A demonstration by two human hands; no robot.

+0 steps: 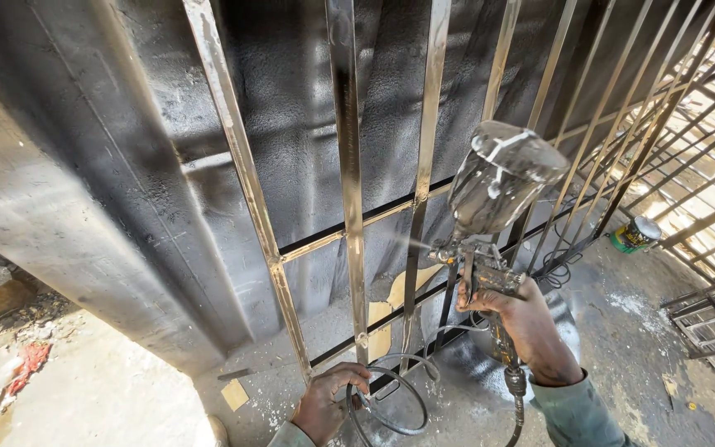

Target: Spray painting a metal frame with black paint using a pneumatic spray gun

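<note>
The spray gun (490, 248) has a grey cup streaked white and black. The metal grille (349, 190) shows brassy tan bars with black patches. At three o'clock lies a green tin (635, 235); at eight o'clock, red scraps (28, 364).

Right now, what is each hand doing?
Left hand: closed around the hose loop, by the grille.
Right hand: closed on the spray gun, finger at its trigger.

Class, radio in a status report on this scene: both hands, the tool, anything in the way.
Right hand grips spray gun, aimed at metal grille. Left hand holds hose loop. Paint tin stands off right.
</note>
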